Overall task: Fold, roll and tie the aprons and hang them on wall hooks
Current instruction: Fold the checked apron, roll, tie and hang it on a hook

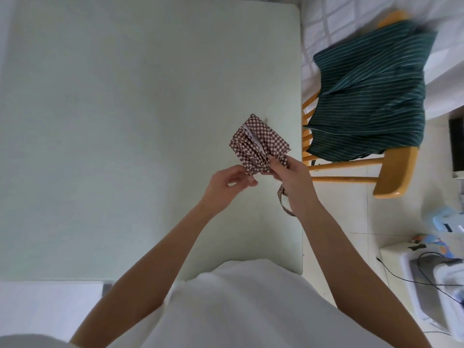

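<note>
A brown-and-white checked apron (256, 144), folded into a small thick bundle, is held up above the pale green table (125, 109) near its right edge. My right hand (291, 177) grips the bundle's near end, and a checked strap (283, 202) dangles below that wrist. My left hand (231, 183) pinches the bundle's near left corner with thumb and fingertips. A second apron, dark green with thin white stripes (369, 96), lies draped over a wooden chair (391, 177) to the right of the table.
The table's right edge runs just beside my right hand, with the chair close against it. White appliances and a black cable (414, 280) sit on the floor at the lower right. A white surface (50, 305) lies at the lower left.
</note>
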The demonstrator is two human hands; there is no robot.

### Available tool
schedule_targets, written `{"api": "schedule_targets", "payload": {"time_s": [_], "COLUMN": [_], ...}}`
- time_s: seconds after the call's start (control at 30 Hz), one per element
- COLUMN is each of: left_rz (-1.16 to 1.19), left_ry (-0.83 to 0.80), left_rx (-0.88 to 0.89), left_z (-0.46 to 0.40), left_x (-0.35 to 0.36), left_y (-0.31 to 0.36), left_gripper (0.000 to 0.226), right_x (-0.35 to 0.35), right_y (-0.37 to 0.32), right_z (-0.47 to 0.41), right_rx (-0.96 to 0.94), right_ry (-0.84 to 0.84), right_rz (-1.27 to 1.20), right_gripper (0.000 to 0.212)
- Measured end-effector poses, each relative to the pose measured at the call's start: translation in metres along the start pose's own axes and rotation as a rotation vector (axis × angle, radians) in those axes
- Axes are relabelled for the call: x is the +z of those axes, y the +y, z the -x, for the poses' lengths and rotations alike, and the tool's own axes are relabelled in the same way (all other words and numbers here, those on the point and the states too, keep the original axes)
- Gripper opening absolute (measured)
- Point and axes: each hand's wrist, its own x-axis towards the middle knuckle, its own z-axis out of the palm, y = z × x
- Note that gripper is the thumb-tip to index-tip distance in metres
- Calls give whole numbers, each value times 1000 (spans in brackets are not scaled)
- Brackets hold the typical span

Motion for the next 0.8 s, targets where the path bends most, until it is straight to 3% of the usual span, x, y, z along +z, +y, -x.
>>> {"api": "schedule_targets", "payload": {"time_s": [0.17,0.3,0.43,0.5,0.63,0.67,0.73,0.8], "left_rz": [-116,-307,-709,-737,-372,-374,-586,-872], "left_ry": [162,298,426,462,374,335,243,207], "left_rx": [-79,-103,68,166,-34,-69,-39,113], "left_z": [19,36,42,45,53,55,58,57], "left_x": [-9,-25,-35,-33,-27,-29,-38,-49], "left_y": [-6,-12,-16,-12,-4,-6,-11,-5], "left_gripper": [9,6,4,5,11,13,15,14], "right_x": [-8,-7,-1,2,-3,-7,-14,-22], "right_y": [6,12,22,25,24,23,21,19], "right_z": [5,9,13,15,11,10,8,6], "right_rx": [-94,-188,-311,-354,-410,-433,-568,-767], "right_ry": [141,130,151,196,292,315,380,375], "right_rz": [64,134,248,259,310,358,639,989], "right_gripper": [11,11,12,9,17,17,17,15]}}
